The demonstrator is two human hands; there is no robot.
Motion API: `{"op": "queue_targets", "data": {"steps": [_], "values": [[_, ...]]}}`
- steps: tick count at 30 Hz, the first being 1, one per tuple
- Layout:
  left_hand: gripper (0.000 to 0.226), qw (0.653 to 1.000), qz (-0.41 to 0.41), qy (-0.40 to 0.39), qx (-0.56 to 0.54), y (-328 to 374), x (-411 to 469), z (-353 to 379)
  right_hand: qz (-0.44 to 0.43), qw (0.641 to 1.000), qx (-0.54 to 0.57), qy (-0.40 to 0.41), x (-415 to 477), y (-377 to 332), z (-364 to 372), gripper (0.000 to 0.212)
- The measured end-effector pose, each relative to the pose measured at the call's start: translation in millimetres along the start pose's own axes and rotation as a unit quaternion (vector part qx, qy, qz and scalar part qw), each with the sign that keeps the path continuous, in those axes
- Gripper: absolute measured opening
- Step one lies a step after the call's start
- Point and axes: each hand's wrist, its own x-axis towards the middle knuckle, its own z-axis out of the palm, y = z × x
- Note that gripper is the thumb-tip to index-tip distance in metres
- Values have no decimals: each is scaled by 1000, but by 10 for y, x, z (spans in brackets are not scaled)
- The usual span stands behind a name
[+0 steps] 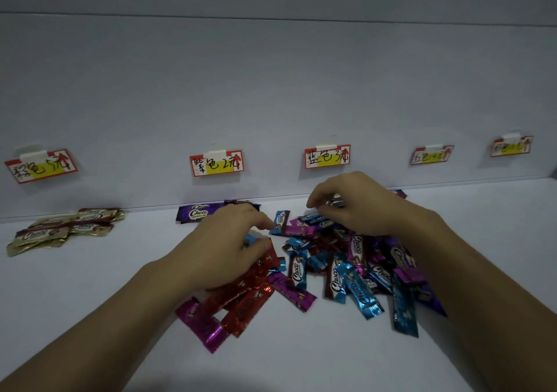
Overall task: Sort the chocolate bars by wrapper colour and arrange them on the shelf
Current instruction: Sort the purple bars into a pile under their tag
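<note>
Heap of multicoloured foil-wrapped chocolate bars (340, 271) on white shelf (90, 301): likely light, slippery, crinkly; pinch mid-body. Grips: right hand (358, 204) pinches one atop heap; left hand (229, 247) cannot tell.

The left forearm (90, 331) and right forearm (488, 301) run off the bottom edge. The left hand (229, 247) covers part of the red bars (256, 298). The right hand (358, 207) hides the back of the mixed pile (346, 274), its hold unclear. The fourth price tag (432, 155) and fifth price tag (511, 146) are too blurred to read.
</note>
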Motion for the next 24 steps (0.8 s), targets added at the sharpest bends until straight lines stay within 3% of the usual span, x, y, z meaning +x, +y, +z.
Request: {"op": "queue_targets", "data": {"steps": [5,11,15,20,24], "values": [[34,998,19,-5,64,300,285,-38,17,1000,4,-18,-38,185,-97,20],[41,1000,16,-15,-22,383,389,474,95,995,18,-32,-44,452,-92,33],[36,999,26,-5,-24,406,413,550,95,988,58,-103,-52,452,-61,34],[26,999,9,41,21,481,426,511,78,989,20,-127,-65,444,-128,35],[19,998,39,51,-12,534,449,516,66,994,49,-72,-132,495,-258,28]]}}
